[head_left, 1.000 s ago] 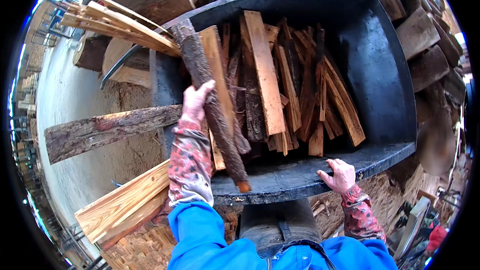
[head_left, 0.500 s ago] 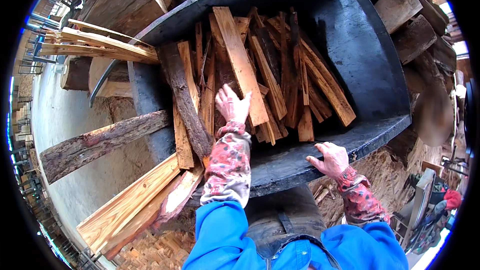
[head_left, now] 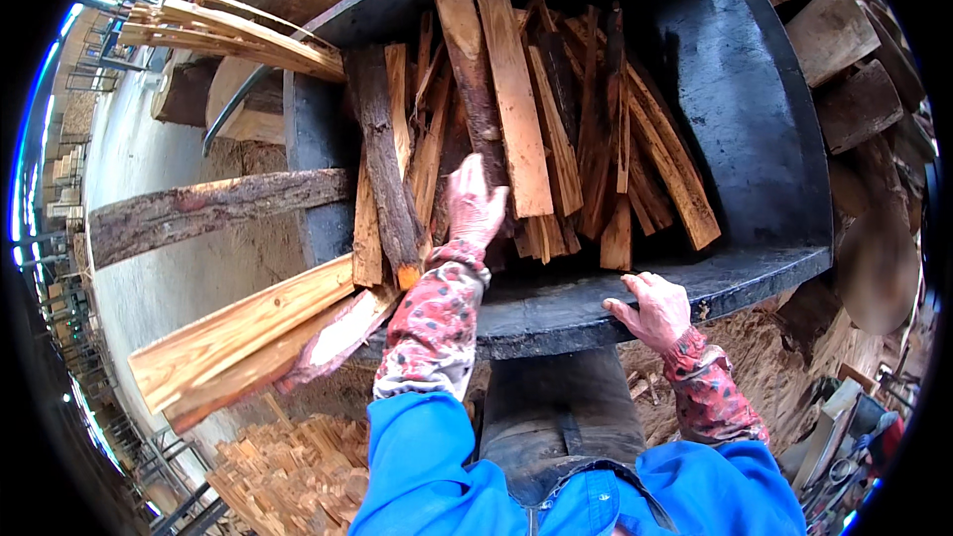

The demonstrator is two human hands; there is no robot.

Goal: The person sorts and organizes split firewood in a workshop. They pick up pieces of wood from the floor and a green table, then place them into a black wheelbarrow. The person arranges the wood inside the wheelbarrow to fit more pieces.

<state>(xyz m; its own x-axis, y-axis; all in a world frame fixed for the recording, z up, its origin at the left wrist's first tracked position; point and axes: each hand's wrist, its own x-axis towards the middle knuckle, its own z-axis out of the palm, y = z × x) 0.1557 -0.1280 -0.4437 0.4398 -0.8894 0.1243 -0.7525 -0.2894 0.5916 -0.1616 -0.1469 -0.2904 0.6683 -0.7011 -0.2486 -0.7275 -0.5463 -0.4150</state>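
A black metal hopper [head_left: 740, 109] in front of me holds several long split wood slats. My left hand [head_left: 476, 206] reaches inside, its fingers stretched out on the lower part of a bark-streaked slat [head_left: 467, 65]. Just right of this hand lies a pale flat plank [head_left: 514, 109]. On its left a dark bark-covered slat [head_left: 385, 149] slants down toward the near rim. My right hand [head_left: 653, 310] rests on the hopper's near rim [head_left: 556, 328], thumb apart from the fingers, with no wood in it.
At the hopper's left side, a bundle of thin strips [head_left: 228, 32], a bark-edged slab [head_left: 208, 210] and a pale board [head_left: 243, 328] stick outward. Split logs [head_left: 832, 35] are stacked at the right. Wood pieces [head_left: 298, 467] lie in a heap at lower left.
My left hand has moved farther into the hopper, onto the bark-streaked slat. That slat has shifted left, away from the pale plank, and shows more. My right hand stays on the rim.
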